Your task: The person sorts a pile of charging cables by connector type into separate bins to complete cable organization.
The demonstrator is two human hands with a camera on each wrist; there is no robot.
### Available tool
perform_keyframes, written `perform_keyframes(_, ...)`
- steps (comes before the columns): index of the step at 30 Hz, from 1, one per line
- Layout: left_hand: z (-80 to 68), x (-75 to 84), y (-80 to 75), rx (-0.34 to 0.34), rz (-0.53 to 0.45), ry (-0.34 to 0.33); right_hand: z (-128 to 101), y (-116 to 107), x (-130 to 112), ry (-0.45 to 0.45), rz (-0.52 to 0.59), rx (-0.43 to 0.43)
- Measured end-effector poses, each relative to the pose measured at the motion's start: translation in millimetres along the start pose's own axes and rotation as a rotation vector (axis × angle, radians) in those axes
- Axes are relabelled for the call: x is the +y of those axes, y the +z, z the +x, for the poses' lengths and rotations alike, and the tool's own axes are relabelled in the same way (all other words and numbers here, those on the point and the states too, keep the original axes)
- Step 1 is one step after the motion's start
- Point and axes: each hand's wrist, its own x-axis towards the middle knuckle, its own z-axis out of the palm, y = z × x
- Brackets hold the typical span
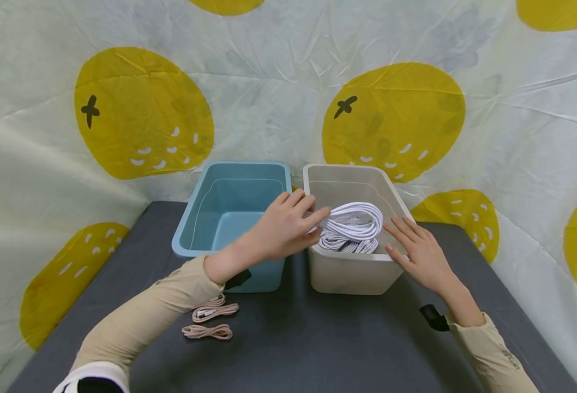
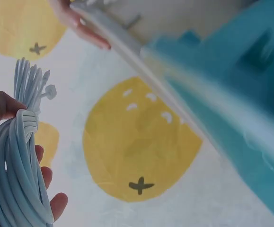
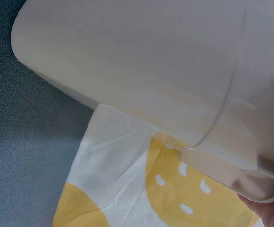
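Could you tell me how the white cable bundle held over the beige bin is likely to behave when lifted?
The white cable bundle will probably sag, since its coiled loops look soft. A tie seems to cinch it where the left hand grips, so it likely stays together. It seems light, as one hand holds it above the beige bin.

I saw beige long sleeves (image 1: 151, 314) on both arms, a small black strap (image 1: 434, 317) at each wrist, fingers (image 1: 406, 232) bare.
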Motion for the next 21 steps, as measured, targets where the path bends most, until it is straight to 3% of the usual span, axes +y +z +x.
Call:
perform_keyframes(15,47.4,-21.0,17.9,-0.085,0.074,-0.104,0.1,0.4,1.0,-0.006,0.001,-0.008)
perform_keyframes(21,62.0,-23.7,32.1,-0.168,0.108,-0.175,-0.4,0.3,1.3,-0.004,-0.007,-0.009)
